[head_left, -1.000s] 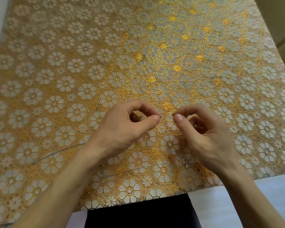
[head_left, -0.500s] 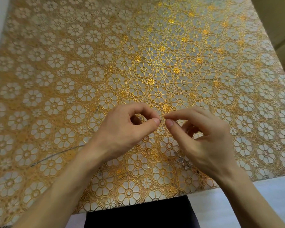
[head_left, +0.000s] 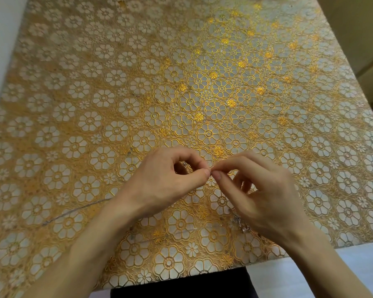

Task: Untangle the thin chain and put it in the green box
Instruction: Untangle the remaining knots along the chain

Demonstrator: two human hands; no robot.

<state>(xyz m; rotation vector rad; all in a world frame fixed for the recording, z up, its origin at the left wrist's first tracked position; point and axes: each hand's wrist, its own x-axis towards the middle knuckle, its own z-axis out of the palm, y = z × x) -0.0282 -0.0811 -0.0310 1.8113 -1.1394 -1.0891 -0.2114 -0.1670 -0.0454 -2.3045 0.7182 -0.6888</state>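
Note:
A thin silver chain (head_left: 78,209) trails across the flowered cloth from the lower left and runs under my left forearm. My left hand (head_left: 166,181) pinches a bit of the chain between thumb and forefinger. My right hand (head_left: 256,190) pinches the chain too, its fingertips touching those of the left just above the cloth. A small shiny clump of chain (head_left: 239,223) lies on the cloth beneath my right palm, partly hidden. No green box is in view.
A gold and white flowered tablecloth (head_left: 202,93) covers the whole table. Its near edge runs along the bottom, with a pale floor at the lower right and dark clothing at bottom centre. A pale wall borders the left side.
My two hands have drawn together until their pinching fingertips meet. One second ago a small gap lay between them. The chain on the cloth has not shifted.

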